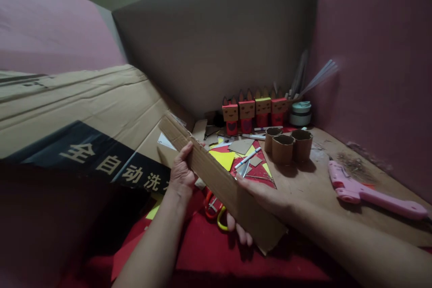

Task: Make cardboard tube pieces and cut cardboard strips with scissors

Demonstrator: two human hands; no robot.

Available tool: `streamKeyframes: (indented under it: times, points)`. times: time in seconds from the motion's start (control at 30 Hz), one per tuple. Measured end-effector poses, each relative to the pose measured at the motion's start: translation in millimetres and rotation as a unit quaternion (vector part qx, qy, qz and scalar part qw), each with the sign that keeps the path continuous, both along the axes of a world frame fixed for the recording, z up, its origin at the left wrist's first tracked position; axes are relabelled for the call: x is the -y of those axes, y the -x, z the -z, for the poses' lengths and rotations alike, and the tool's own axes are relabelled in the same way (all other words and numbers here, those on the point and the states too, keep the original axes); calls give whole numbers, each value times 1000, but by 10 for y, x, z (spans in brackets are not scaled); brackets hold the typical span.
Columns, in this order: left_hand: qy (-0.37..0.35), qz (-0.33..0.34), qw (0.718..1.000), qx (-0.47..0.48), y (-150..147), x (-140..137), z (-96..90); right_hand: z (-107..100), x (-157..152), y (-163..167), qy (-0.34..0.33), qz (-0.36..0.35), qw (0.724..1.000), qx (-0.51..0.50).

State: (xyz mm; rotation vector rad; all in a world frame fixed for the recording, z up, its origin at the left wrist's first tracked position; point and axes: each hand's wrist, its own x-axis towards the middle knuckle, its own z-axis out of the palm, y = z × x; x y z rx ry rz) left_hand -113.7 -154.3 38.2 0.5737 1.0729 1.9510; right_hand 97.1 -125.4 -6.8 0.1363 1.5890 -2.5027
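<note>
My left fingers [185, 151] and right fingers [240, 234] grasp a slanting cardboard strip [220, 180] near red-and-yellow scissors [219, 222]; squeezing too hard could crease it, I judge.

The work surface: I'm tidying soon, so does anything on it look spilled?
Yes, loose brown debris lies scattered between the pink glue gun and the right-hand wall; it looks like stray litter.
</note>
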Motion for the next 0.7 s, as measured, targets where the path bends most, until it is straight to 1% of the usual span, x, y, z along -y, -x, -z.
streamKeyframes:
  times: [0.07,0.13,0.2,0.27,0.33,0.4,0.47,0.5,0.57,0.63,0.67,0.7]
  points:
    - [-27,-5,1000,11,65,30,-31,-10,-20,-26,35,-50,998,10]
    - [-52,6,998,20,93,63,-49,-21,-47,-50,64,-80,994,23]
    - [-79,29,996,24,101,90,-57,-39,-66,-78,77,-95,992,33]
    - [-107,52,993,20,108,101,-60,-65,-65,-109,93,-88,992,23]
    - [-116,61,991,18,119,95,-65,-90,-49,-135,114,-58,992,-4]
    - [-92,50,994,21,117,75,-73,-105,-31,-146,121,-15,992,-24]
    - [-58,38,997,18,82,56,-77,-109,-24,-135,107,40,993,-29]
    - [-44,52,998,5,48,50,-74,-109,-27,-120,94,76,992,-29]
    - [-27,127,991,-40,-52,49,-53,-109,-37,-80,63,146,987,-15]
    - [-10,211,973,-93,-177,55,-10,-111,-44,-33,19,208,978,1]
    - [2,232,966,-112,-241,58,16,-112,-43,-11,-8,237,972,-5]
    - [15,235,964,-123,-301,58,42,-113,-39,7,-36,264,964,-17]
